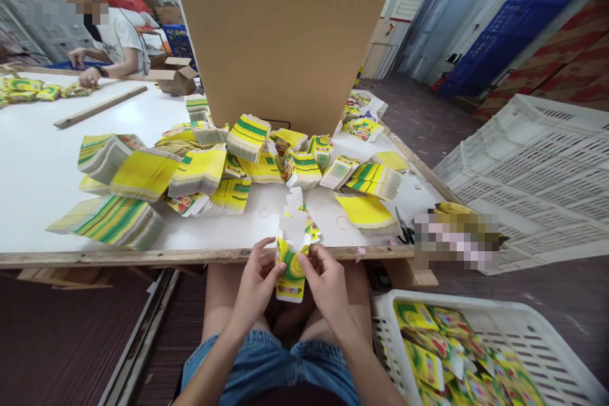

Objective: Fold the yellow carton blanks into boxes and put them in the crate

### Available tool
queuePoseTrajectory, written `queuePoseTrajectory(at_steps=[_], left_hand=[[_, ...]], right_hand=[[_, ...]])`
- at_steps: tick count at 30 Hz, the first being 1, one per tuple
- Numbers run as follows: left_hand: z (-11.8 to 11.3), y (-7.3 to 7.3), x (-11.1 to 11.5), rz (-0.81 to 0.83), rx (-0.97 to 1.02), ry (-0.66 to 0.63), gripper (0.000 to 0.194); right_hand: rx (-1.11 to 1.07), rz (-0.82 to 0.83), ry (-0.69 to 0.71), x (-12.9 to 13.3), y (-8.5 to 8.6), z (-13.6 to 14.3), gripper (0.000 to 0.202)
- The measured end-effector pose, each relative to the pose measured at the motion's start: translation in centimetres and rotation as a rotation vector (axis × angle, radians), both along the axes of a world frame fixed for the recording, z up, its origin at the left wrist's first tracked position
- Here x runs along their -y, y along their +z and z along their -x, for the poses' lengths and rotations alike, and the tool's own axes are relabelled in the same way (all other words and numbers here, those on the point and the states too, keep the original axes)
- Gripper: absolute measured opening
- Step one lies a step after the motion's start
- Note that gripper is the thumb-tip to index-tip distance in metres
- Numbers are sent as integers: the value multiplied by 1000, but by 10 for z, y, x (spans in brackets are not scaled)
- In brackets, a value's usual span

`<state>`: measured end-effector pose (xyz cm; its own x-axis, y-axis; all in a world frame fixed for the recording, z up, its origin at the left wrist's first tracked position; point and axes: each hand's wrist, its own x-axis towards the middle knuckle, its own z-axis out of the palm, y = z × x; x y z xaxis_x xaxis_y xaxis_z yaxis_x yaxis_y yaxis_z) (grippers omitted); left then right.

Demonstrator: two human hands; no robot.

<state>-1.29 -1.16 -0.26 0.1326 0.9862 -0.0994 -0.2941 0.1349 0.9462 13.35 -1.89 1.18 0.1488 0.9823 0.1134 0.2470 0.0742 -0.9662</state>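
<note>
Between my two hands, just past the table's front edge and above my lap, is a small yellow and green printed carton, its white top flaps standing up unfolded. My left hand pinches its left side with thumb and fingers. On the opposite side, my right hand grips the carton the same way. Behind it, another flat carton lies on the white table. Stacks of flat yellow cartons spread across the table beyond my hands.
A tall cardboard sheet stands behind the stacks. To my right are scissors, bananas and white crates. A white basket below holds several cartons. A person works at the far left, near a wooden strip.
</note>
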Motion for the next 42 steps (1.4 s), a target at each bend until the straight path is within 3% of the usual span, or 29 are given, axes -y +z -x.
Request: queuePoseTrajectory(at_steps=[4, 12, 17, 20, 24, 26, 28, 30, 37, 42], left_hand=[[6, 4, 6, -61, -53, -104, 66], [16, 11, 5, -43, 93, -265, 54], [16, 9, 5, -16, 100, -271, 45], [16, 7, 6, 12, 55, -288, 45], [15, 7, 8, 32, 50, -328, 47], [14, 8, 8, 26, 77, -339, 58], [13, 8, 7, 20, 103, -354, 71], [12, 8, 6, 23, 110, -377, 75], [11, 1, 5, 0, -8, -265, 52], [5, 1, 8, -34, -109, -231, 45]], right_hand=[[-180, -53, 34, 4, -5, -4, 30], [-215, -13, 273, 8, 6, -18, 33], [-128, 76, 347, 3, 13, -24, 28], [-66, 108, 393, 0, 14, -27, 13], [0, 42, 343, -2, 14, -29, 17], [10, -1, 282, -2, 14, -27, 18], [-52, -15, 228, -1, 12, -26, 9], [-148, -5, 205, 0, 9, -24, 18], [-94, -100, 117, -2, 11, -34, 21], [-14, 149, 315, -1, 15, -35, 27]])
